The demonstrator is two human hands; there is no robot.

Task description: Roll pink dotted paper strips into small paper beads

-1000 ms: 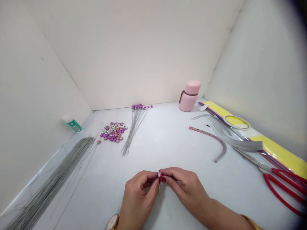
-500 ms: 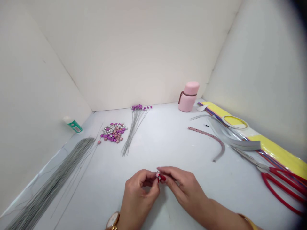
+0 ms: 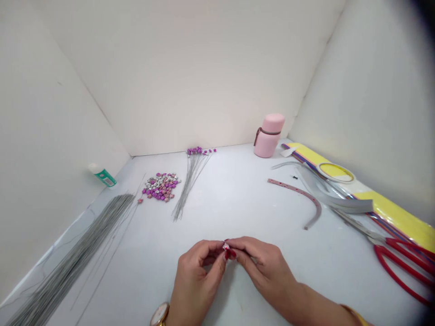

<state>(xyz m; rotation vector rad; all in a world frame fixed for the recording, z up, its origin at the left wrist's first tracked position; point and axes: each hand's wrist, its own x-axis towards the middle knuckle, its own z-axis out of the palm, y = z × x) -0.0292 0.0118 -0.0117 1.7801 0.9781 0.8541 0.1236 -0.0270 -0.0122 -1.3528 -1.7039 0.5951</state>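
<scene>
A tiny pink paper star point(image 3: 226, 246) with a red spot is pinched between the fingertips of both hands, low in the middle of the view. My left hand point(image 3: 202, 267) grips it from the left with thumb and forefinger. From the right, my right hand point(image 3: 263, 262) closes its thumb and fingertips on it, touching the left fingertips. Much of the star is hidden by the nails. Ahead to the left lies a pile of purple, silver and pink paper stars point(image 3: 161, 186). Beside it rest thin wire stems point(image 3: 190, 181) tipped with purple stars.
A thick bundle of grey wires point(image 3: 81, 253) runs along the left, near a green glue stick point(image 3: 105, 176). A pink flask point(image 3: 268, 138) stands at the back. At right lie a curled pink strip point(image 3: 295, 190), red-handled scissors point(image 3: 377, 237), a tape roll point(image 3: 321, 170) and yellow paper point(image 3: 404, 217).
The fingertips have closed more tightly around the small star, which has shifted slightly. The view has moved a little; the things on the table lie as before.
</scene>
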